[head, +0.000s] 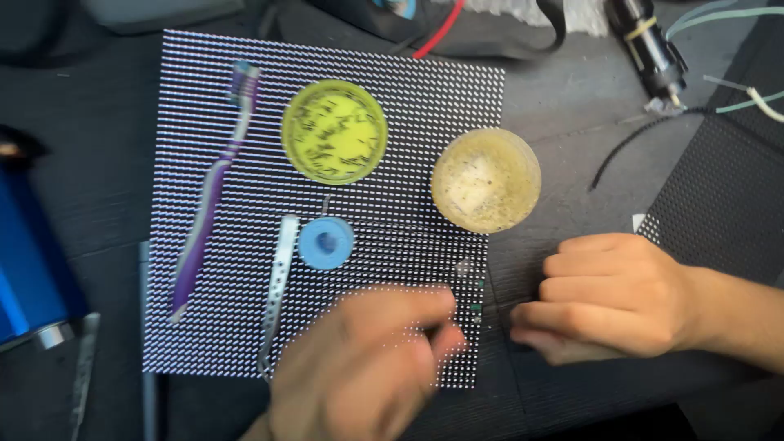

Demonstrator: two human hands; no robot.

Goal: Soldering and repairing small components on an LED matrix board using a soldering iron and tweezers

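Observation:
A square dotted LED panel [392, 237] lies flat on a dark table. On it rest a purple toothbrush [214, 180], a round yellow dish [334, 131], a small blue spool [326, 242] and metal tweezers [279, 278]. A round beige dish [485, 180] overlaps the panel's right edge. My left hand [367, 367] is blurred over the panel's lower right corner with its fingertips pinched together; whether it holds anything is unclear. My right hand [612, 298] rests as a closed fist on the table just right of that corner.
A blue cylinder [24, 261] lies at the left edge, with a thin metal tool [84, 367] below it. A second dotted panel [727, 204] sits at the right. A black plug-like part [649, 41] and loose cables lie along the top.

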